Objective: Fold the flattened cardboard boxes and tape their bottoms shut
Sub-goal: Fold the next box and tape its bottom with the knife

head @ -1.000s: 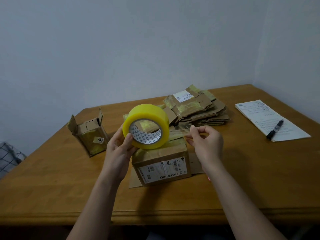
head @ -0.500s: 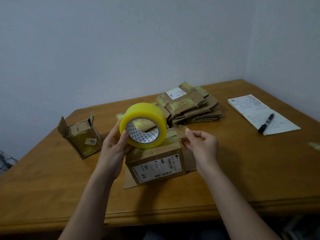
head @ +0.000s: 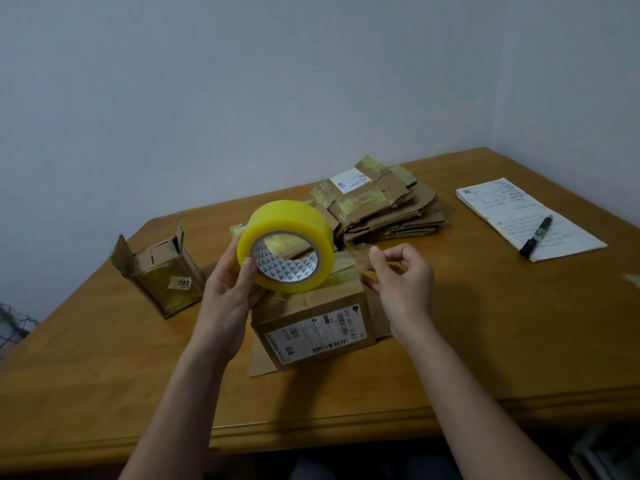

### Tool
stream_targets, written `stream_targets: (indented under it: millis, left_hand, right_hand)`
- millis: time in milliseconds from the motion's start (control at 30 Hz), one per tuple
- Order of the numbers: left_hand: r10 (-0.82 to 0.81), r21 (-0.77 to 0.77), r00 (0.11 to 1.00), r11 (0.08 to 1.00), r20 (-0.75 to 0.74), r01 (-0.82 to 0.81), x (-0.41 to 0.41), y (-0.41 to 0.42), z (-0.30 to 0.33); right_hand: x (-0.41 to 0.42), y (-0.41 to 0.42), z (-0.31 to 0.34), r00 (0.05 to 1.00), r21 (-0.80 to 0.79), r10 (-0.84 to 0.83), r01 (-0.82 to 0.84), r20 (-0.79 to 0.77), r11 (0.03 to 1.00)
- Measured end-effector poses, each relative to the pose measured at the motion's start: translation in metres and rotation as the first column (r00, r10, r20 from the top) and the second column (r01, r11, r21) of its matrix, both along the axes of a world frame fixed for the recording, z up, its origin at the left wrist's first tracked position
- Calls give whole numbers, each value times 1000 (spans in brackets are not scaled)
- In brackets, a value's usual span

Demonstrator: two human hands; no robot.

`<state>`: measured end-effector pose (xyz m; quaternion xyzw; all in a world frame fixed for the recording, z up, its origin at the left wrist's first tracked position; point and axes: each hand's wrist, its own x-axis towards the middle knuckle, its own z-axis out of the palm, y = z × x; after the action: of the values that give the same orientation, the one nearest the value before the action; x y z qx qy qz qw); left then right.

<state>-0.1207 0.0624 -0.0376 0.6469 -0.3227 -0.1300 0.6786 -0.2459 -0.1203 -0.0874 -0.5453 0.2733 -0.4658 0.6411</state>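
Observation:
My left hand (head: 230, 289) grips a wide yellow tape roll (head: 287, 249) and holds it just above a folded cardboard box (head: 311, 323) with a shipping label on its near side. My right hand (head: 401, 282) pinches the free end of the clear tape (head: 358, 258), pulled a short way right of the roll, over the box's top right corner. Behind the box lies a stack of flattened boxes (head: 381, 209). A second folded box (head: 162, 271) marked 203 stands to the left with its top flaps open.
The boxes sit on a wooden table (head: 485, 334) against a pale wall. At the far right lies a sheet of paper (head: 526, 216) with a black marker (head: 536, 235) on it. A checked cloth (head: 14, 327) shows past the table's left edge.
My right hand has drawn the tape end a little further from the roll. The roll stays in my left hand over the box. The view has shifted slightly.

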Motion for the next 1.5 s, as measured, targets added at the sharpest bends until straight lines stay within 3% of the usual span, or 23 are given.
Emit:
stream_targets:
  millis: [233,367,533,600,667,733,800,933,1033,1100,1233,1367,1500]
  left_hand:
    - [1,23,1000,1000,12,-1,0,-2,1]
    - [-10,43,1000,999,27,9,0,-2,1]
    - [-3,51,1000,999,17,2,0,-1,0]
    - [-12,57,999,998,30,10,-1,-1,1]
    - [-15,62,999,998,32,13,-1,-1,1]
    - [-18,60,1000,998,24,16,0,0,1]
    - [-12,56,1000,998,16,11,-1,1,2]
    - [-15,56,1000,998,26,13,-1,0,1]
    - [-11,54,999,999,40,9,-2,-1,0]
    - [14,78,997,997,76,-20,-4,0,1]
    - [61,196,970,975,236,-109,-12,-11,4]
    - [94,108,973,987,210,-118,-14,-6,11]
    - [217,76,947,968,236,-240,-9,29,18]
  right_hand:
    - [4,-4,-7,997,80,29,-24,-68,997]
    - [3,-3,-9,931,216,242,-186,-274,959]
    - [-4,-3,-9,892,359,344,-231,-293,904]
    - [-8,0,-12,931,236,239,-176,-275,956]
    - [-12,7,-12,973,49,171,-165,-153,985]
    - [-14,18,-12,961,-38,274,-276,-39,960]
    - [-16,26,-17,929,-66,369,-370,-33,927]
    - [-21,23,-19,868,-179,425,-475,-255,862]
    - [-19,23,-9,830,-456,297,-519,-473,723]
    - [-19,20,-5,811,-548,188,-525,-555,651]
    - [-19,15,4,788,-651,18,-520,-615,553]
    - [-24,13,12,749,-653,-20,-563,-662,507]
    - [-25,13,19,707,-671,-111,-593,-699,446]
